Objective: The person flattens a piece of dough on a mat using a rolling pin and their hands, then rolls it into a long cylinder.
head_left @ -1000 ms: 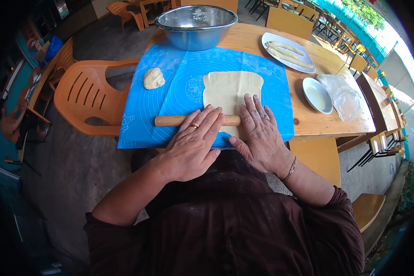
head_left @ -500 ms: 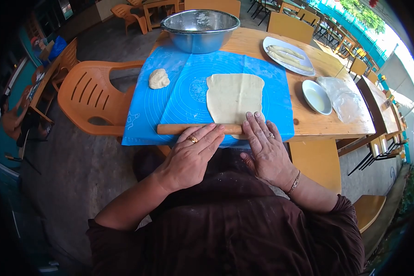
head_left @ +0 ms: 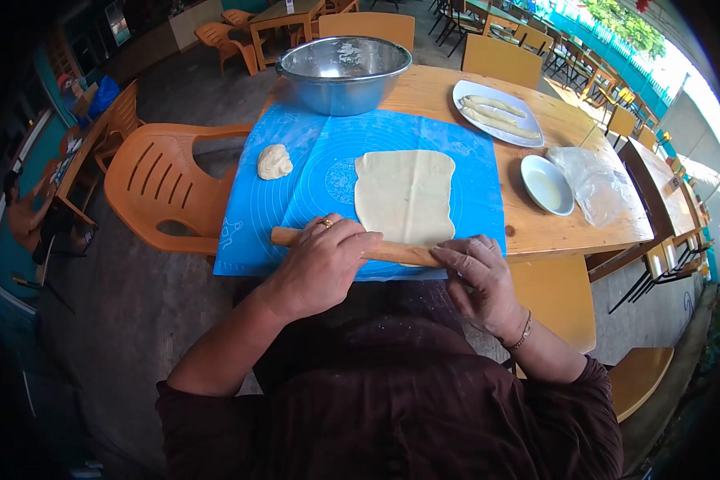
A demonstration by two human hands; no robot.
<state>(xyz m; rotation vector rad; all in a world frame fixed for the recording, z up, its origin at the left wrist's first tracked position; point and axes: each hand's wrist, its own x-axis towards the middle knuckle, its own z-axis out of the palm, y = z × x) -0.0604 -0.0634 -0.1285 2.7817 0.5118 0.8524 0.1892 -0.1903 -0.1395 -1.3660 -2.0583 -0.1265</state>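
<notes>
A wooden rolling pin (head_left: 404,253) lies across the near end of a flat, roughly rectangular dough sheet (head_left: 404,192). My left hand (head_left: 318,264) is wrapped round the pin left of the dough. Round the pin's right end, my right hand (head_left: 480,280) curls its fingers, with the thumb below. Under the dough is a blue silicone mat (head_left: 296,200) with printed circles and a fold line. A small lump of dough (head_left: 274,162) rests on the mat's left side. My hands hide parts of the pin and of the mat's near edge.
A metal bowl (head_left: 344,88) stands at the mat's far edge. To the right are a white plate (head_left: 528,140) with dough strips, a small white bowl (head_left: 547,186) and a clear plastic bag (head_left: 600,188). An orange chair (head_left: 164,184) adjoins the table's left. Another person sits far left.
My fingers, earlier stretched flat over the pin, now curl round it. The pin has tilted slightly, right end nearer me. The view has shifted, so the table sits lower.
</notes>
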